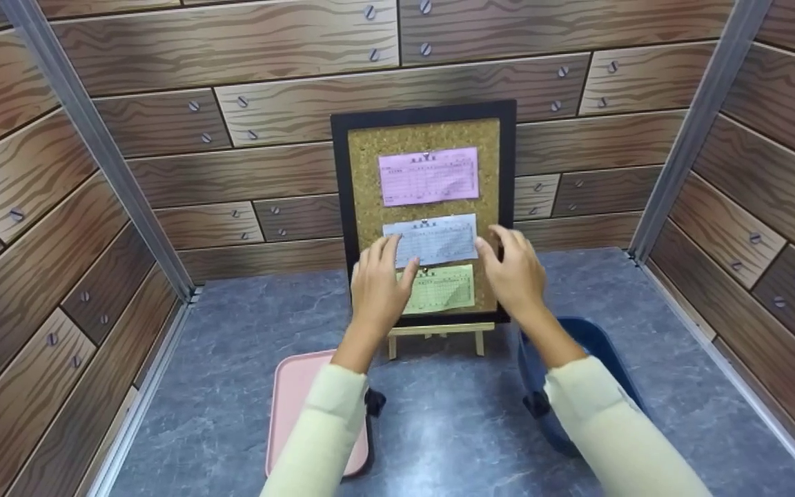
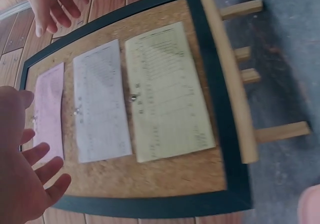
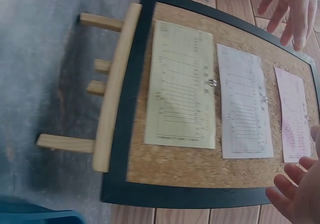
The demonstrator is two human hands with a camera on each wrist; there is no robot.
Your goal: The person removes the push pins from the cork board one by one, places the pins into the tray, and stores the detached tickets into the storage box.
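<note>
A cork board in a black frame leans on a small wooden easel. Three printed slips are fastened to it one below another: a pink slip on top, a blue slip in the middle, a yellow-green slip at the bottom. A silver pin shows at the top edge of the yellow-green slip. My left hand is before the board's left side, fingers spread and holding nothing. Across from it, my right hand is at the right side, fingers relaxed, nothing in them.
A pink tray lies on the grey marbled table under my left forearm. A dark blue bin stands to the right, partly covered by my right forearm. Wood-patterned panels enclose the table at the back and sides.
</note>
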